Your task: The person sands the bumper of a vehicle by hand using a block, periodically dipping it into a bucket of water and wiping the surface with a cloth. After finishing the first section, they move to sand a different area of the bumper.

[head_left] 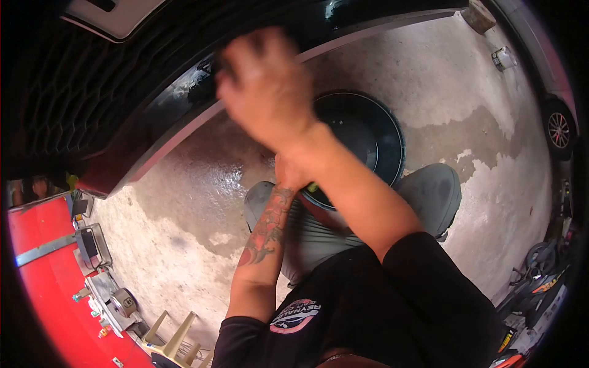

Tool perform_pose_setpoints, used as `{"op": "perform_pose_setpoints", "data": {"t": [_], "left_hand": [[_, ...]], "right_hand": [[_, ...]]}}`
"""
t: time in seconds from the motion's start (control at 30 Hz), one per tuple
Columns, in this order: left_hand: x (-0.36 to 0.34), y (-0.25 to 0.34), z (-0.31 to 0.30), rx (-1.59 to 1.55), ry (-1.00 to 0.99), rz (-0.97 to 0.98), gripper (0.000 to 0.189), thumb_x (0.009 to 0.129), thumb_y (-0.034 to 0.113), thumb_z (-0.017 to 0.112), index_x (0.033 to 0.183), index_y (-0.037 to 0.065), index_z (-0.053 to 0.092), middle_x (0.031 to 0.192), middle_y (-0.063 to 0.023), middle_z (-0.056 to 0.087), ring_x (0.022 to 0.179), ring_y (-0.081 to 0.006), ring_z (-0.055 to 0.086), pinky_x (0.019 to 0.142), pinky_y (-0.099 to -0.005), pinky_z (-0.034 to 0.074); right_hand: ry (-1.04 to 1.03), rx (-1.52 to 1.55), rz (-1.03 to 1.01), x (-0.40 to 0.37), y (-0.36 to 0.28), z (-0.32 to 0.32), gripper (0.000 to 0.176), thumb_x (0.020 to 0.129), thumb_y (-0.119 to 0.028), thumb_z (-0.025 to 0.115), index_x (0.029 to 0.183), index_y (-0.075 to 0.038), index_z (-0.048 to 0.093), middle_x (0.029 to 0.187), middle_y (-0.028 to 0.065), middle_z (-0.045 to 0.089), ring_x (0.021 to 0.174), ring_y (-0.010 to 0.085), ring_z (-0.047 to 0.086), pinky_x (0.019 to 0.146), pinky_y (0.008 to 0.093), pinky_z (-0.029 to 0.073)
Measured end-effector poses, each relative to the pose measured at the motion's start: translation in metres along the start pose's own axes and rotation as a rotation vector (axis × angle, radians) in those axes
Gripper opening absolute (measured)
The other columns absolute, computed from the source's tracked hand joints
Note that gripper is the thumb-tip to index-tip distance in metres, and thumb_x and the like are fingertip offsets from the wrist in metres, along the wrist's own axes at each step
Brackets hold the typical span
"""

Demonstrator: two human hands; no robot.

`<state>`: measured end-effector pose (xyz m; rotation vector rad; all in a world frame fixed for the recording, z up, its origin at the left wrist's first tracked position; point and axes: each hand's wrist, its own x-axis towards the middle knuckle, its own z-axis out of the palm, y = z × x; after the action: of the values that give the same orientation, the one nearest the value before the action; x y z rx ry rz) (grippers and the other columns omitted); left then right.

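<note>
My right hand (267,92), blurred by motion, is raised at the dark car bumper (162,110); its fingers are curled round something dark that I cannot make out. Beneath my right forearm is my left hand (294,172), at the end of the tattooed arm, with its fingers mostly hidden. A small yellow-green thing (313,187) shows beside it, at the edge of a round black tub (397,138). The tub stands on the floor between my knees, partly covered by my right arm.
Wet patches mark the concrete floor (184,227). A can (504,59) and a round block (480,16) stand at upper right, near another car's wheel (558,129). Red cabinet (46,245), tools and a pale stool (178,334) are at left; more gear lies at lower right.
</note>
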<state>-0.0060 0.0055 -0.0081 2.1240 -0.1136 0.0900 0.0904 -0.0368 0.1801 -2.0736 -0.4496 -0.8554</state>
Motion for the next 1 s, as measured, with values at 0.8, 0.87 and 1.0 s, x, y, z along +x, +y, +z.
{"op": "perform_pose_setpoints", "data": {"t": [0.8, 0.87, 1.0], "left_hand": [[-0.003, 0.0, -0.007, 0.246, -0.079, 0.002, 0.028, 0.083, 0.032, 0.084, 0.1, 0.011, 0.076, 0.11, -0.013, 0.075, 0.103, -0.0292, 0.071, 0.088, -0.0411, 0.055], [-0.002, -0.014, 0.004, 0.185, -0.086, -0.035, 0.027, 0.085, 0.03, 0.083, 0.102, 0.01, 0.076, 0.108, -0.0125, 0.075, 0.102, -0.0291, 0.071, 0.088, -0.0401, 0.055], [-0.023, -0.077, 0.045, -0.187, 0.053, -0.159, 0.033, 0.088, 0.033, 0.08, 0.111, 0.01, 0.076, 0.106, -0.0119, 0.074, 0.101, -0.0307, 0.069, 0.092, -0.0403, 0.055]], "right_hand": [[0.014, -0.107, 0.029, 0.001, 0.019, -0.014, 0.03, 0.077, -0.021, 0.08, 0.104, -0.014, 0.067, 0.114, 0.0125, 0.06, 0.1, 0.0357, 0.062, 0.076, 0.0486, 0.058], [-0.041, -0.073, -0.027, -0.005, -0.007, 0.0, 0.031, 0.077, -0.021, 0.081, 0.103, -0.014, 0.068, 0.114, 0.0118, 0.059, 0.099, 0.0351, 0.062, 0.073, 0.0467, 0.06], [-0.061, -0.013, -0.088, -0.011, -0.017, 0.01, 0.03, 0.076, -0.021, 0.081, 0.103, -0.014, 0.068, 0.114, 0.0109, 0.059, 0.1, 0.0338, 0.062, 0.072, 0.0457, 0.06]]}}
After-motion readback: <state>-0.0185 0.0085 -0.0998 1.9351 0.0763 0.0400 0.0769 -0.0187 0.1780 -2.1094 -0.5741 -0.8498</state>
